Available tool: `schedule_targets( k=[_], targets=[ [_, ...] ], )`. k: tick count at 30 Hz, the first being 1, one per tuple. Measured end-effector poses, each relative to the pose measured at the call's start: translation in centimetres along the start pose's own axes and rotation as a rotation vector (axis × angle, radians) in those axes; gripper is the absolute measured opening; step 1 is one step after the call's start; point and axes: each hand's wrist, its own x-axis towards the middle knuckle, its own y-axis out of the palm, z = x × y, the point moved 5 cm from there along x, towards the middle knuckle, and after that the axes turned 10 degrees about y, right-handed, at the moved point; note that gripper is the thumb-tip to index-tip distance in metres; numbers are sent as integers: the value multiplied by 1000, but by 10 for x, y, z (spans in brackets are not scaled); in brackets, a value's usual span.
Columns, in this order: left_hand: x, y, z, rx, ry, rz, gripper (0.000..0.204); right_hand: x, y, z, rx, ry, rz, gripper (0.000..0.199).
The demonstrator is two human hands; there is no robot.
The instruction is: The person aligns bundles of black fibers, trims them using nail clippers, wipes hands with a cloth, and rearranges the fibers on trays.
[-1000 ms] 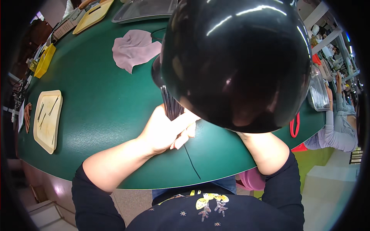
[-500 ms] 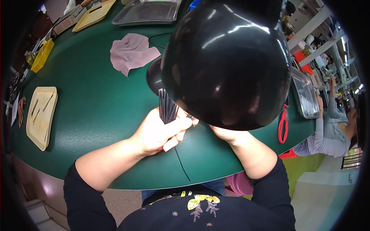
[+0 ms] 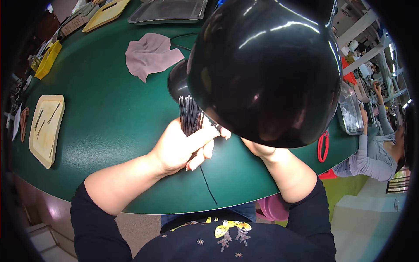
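Observation:
My left hand (image 3: 176, 148) is closed round a bundle of thin black wires (image 3: 188, 115), which stand up out of the fist with pale tips at the top. A single dark strand (image 3: 208, 185) trails from below that hand toward the table's near edge. Over the work hangs a glossy black lamp shade (image 3: 266, 83), lighting both hands from above. My right hand (image 3: 260, 148) reaches under the shade, so only its wrist side shows. Its fingers are hidden, and what they hold cannot be seen. Fingertips show beside the bundle, at the shade's lower rim.
On the green table (image 3: 100, 118) lie a cream tray (image 3: 46, 150) with a few dark strands, a pink cloth (image 3: 150, 54), the round black lamp base (image 3: 177, 83) and red-handled pliers (image 3: 323, 148). Metal trays (image 3: 168, 11) stand far back and right. Another person (image 3: 377, 150) sits at the right.
The lamp shade appears slightly farther right and higher, and the whole view has shifted a little. My left hand keeps its hold on the wires; a fingertip beside it shows more.

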Motion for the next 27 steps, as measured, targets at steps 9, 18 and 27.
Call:
schedule_targets(
  k=[9,18,27],
  targets=[
    [-2,1,-3,222,-69,-2,24,3,3,15,-207,-92,-102,41],
    [-2,3,6,208,-107,-12,23,6,5,19,-16,-74,-12,45],
    [-4,-8,7,254,-81,-64,24,11,11,21,22,-45,-16,41]
  ],
)
